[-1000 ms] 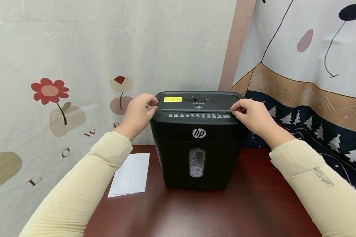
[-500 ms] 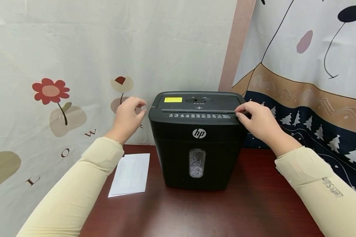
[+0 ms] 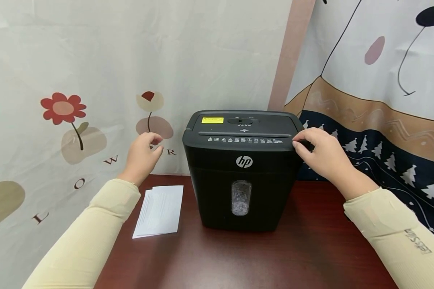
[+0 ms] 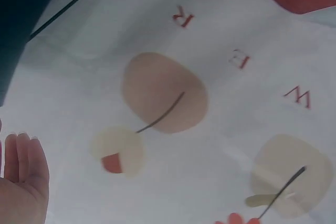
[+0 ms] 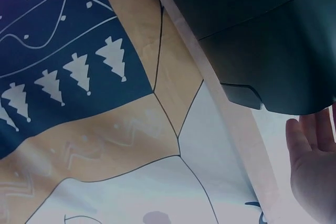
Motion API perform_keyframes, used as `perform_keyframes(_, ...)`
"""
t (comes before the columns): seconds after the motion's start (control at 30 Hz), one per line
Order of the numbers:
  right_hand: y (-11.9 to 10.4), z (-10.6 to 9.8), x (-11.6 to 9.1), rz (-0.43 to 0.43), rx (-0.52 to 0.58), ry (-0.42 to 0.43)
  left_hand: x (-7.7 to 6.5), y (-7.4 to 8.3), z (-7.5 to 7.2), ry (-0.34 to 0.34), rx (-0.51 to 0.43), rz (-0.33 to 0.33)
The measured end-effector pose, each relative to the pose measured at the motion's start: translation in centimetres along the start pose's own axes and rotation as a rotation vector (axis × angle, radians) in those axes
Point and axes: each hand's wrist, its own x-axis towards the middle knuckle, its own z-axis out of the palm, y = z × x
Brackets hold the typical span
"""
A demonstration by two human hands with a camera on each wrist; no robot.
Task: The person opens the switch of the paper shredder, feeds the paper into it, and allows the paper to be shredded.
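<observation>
Beside shredder (image 3: 243, 172), relaxed left hand (image 3: 140, 157) well apart; relaxed right hand (image 3: 324, 157) at edge (image 3: 294, 129), contact unclear.

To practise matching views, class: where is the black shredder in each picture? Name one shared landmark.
Head: black shredder upright on the table, just right of centre.
Left wrist: upper-left corner, only a dark part showing.
Right wrist: upper right, cut off by the frame.
Shared landmark: the printed backdrop; left wrist shows its flowers, right wrist its trees.
</observation>
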Motion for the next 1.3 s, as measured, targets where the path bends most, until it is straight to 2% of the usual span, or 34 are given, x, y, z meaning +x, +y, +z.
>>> perform_keyframes(0.37,0.2,0.2,-0.8,-0.048,-0.017,0.069,-2.3,-3.5,0.8,-0.002,-0.038,-0.106)
perform_keyframes(0.6,0.2,0.3,-1.1,-0.078,-0.026,0.092,-4.3,-6.2,1.5,-0.022,-0.040,-0.235)
perform_keyframes(0.83,0.3,0.3,-1.6,-0.075,-0.028,0.104,-6.4,-8.5,2.6,-0.039,-0.047,-0.392)
perform_keyframes(1.1,0.5,0.5,-1.7,-0.103,-0.018,0.135,-8.7,-10.4,3.6,-0.025,-0.059,-0.507)
perform_keyframes(1.3,0.5,0.9,-1.8,-0.121,-0.016,0.178,-10.7,-12.0,4.5,0.014,-0.059,-0.570)
